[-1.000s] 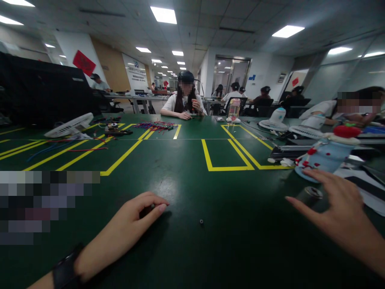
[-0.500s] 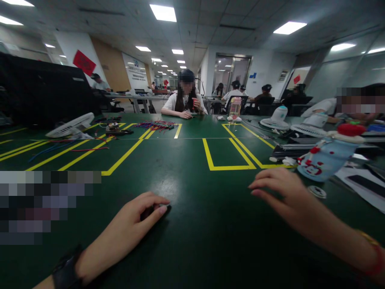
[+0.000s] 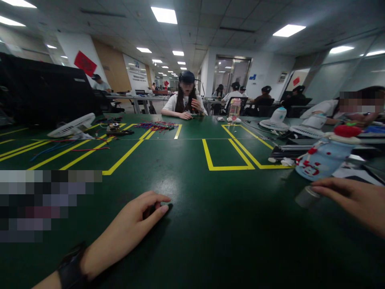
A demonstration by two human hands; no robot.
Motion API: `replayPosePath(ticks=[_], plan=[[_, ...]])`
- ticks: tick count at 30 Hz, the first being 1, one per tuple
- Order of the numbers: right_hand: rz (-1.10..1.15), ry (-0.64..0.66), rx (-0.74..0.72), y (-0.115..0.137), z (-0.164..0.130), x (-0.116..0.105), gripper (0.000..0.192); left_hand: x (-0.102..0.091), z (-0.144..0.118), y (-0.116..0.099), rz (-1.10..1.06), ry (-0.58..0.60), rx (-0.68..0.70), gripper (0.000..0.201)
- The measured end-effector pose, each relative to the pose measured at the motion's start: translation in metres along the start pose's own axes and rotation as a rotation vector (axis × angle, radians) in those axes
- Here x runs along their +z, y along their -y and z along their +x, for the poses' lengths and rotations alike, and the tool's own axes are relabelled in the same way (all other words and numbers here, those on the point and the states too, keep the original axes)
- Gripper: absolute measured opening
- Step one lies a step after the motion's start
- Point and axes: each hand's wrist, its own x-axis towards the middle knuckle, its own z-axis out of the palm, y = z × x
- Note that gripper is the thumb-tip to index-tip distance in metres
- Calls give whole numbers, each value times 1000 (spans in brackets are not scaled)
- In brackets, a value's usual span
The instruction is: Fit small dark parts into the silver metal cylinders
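Currently left hand (image 3: 132, 224) is curled over a small dark part, mostly hidden, on the green table (image 3: 210, 233). Right hand (image 3: 355, 200) pinches a small grey cylinder (image 3: 306, 196), just beside the blue bottle (image 3: 323, 158).

Small grey cylinder (image 3: 306, 196) tilted on green table (image 3: 210, 224).

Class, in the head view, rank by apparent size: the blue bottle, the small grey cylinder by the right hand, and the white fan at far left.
1. white fan
2. blue bottle, though nearness to the camera makes this order unsure
3. grey cylinder, plainly smallest
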Motion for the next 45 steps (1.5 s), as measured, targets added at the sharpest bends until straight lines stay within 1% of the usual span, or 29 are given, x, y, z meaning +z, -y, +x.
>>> replayPosePath(ticks=[3, 4, 5, 8, 9, 11, 13, 15, 16, 18, 20, 22, 24, 26, 28, 29, 31, 33, 35, 37, 39, 40, 42, 45], plan=[[-5, 163, 25, -3, 3, -1, 36, 0, 0, 0, -6, 0, 10, 32], [34, 178, 38, -7, 4, 2, 36, 0, 0, 0, -7, 0, 11, 32], [91, 193, 51, -13, 4, 5, 40, 0, 0, 0, -7, 2, 12, 33], [247, 236, 103, -27, 0, 19, 68, 0, 0, -1, -6, 2, 9, 32], [249, 247, 111, -28, -2, 24, 72, 0, 0, -1, -6, 2, 7, 32], [190, 229, 91, -22, -7, 32, 68, 0, 1, -2, -8, 3, 6, 32], [140, 173, -17, 1, -13, 35, 58, 0, 1, -3, -8, 4, 8, 31], [169, 153, -220, 39, -21, 34, 50, 0, 2, -4, -5, 2, 12, 31], [210, 179, -344, 62, -26, 33, 48, 0, 2, -4, -3, 2, 13, 31], [325, 288, -572, 111, -37, 33, 48, 1, 1, -4, 1, 3, 16, 31], [456, 384, -739, 155, -48, 37, 48, 1, 0, -2, 7, 1, 28, 30], [549, 430, -827, 185, -55, 46, 47, 1, -1, -1, 11, -1, 41, 28], [607, 439, -825, 198, -59, 56, 53, 1, -1, -1, 10, -1, 52, 27], [672, 445, -739, 196, -59, 66, 67, 2, 1, -7, 3, -20, 64, 25], [741, 459, -628, 189, -59, 74, 78, 5, 5, -22, -13, -58, 97, 24], [770, 471, -585, 185, -58, 77, 78, 7, 8, -32, -25, -78, 125, 24], [812, 488, -546, 181, -58, 82, 74, 12, 16, -56, -61, -81, 195, 25], [835, 495, -548, 182, -59, 84, 73, 15, 24, -78, -75, -56, 260, 19], [829, 487, -580, 186, -60, 85, 66, 15, 30, -92, -109, -60, 293, 15], [802, 474, -612, 188, -60, 83, 52, 12, 33, -94, -152, -111, 283, 16], [785, 455, -615, 188, -61, 79, 40, 10, 32, -87, -176, -163, 235, 15], [783, 446, -604, 186, -61, 78, 37, 11, 31, -82, -179, -165, 208, 15], [789, 428, -584, 183, -62, 76, 37, 17, 29, -72, -166, -114, 166, 15], [796, 409, -580, 180, -63, 78, 39, 35, 28, -62, -115, -1, 167, 14]])
